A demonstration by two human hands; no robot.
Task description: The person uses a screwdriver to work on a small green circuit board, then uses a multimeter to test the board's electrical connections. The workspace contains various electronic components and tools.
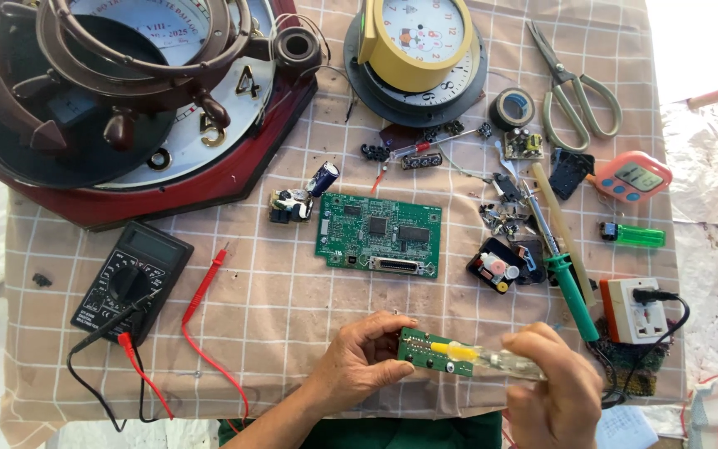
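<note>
"Head view looked down at the table (292, 316) with its checked cloth. What were your hands doing?"

"I held a small green circuit board (430, 352) near the front edge of the table. My left hand (359, 359) pinched its left end with thumb and fingers. My right hand (554, 391) was closed around a clear-handled screwdriver (492, 357). Its yellow part lay across the little board."

"What else was on the table?"

"A bigger green circuit board (380, 235) lay in the middle. A black multimeter (130, 281) sat near the left edge, with red and black wires trailing to the front edge. A big dark red clock (126, 108) filled the back left corner. A round yellow clock (417, 41) sat at the back edge. Scissors (575, 87) lay near the back right corner. A soldering iron with a green handle (567, 278) lay by the right side, just beside a white power socket (631, 309). A green lighter (633, 235) was near the right edge."
</note>
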